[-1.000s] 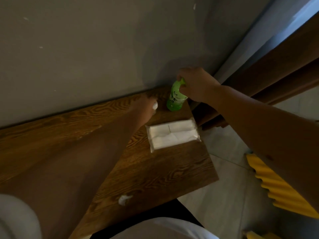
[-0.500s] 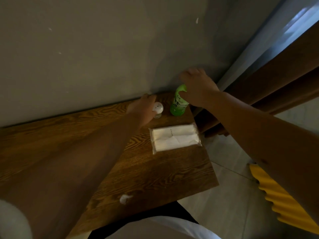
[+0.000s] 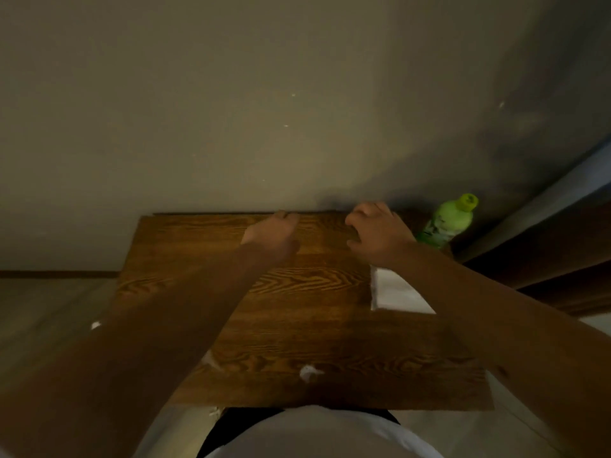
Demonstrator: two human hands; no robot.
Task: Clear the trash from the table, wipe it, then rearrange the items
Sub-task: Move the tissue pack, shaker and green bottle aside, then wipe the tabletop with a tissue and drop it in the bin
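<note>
The right hand (image 3: pixel 380 231) has let go of the green bottle (image 3: pixel 446 221), which half a second ago it held by the cap; the bottle now stands alone to the right of that hand, at the far right corner of the tabletop (image 3: pixel 297 325) against the wall. The left hand (image 3: pixel 271 231) has also come away from the small white jar it was touching, and that jar is no longer in sight. The view has swung to face the tabletop squarely.

Both hands hover near the far edge, a little apart from each other. The right hand is loosely curled, fingers bent, with nothing in it. The left hand is seen from behind with its fingers pointing at the wall; it seems empty, though I cannot tell what its palm hides.

The white tissue pack (image 3: pixel 393 292) lies just nearer than the right hand, partly under that forearm. A small white scrap (image 3: pixel 309 372) sits on the near part of the tabletop, well back from both hands, between the forearms. Another white fleck (image 3: pixel 95 325) lies on the floor left of the left arm.

This looks like the rearranging step, with the bottle set in its corner. The scrap suggests clearing is unfinished; the next move probably calls for drawing one hand back to pinch it up.
</note>
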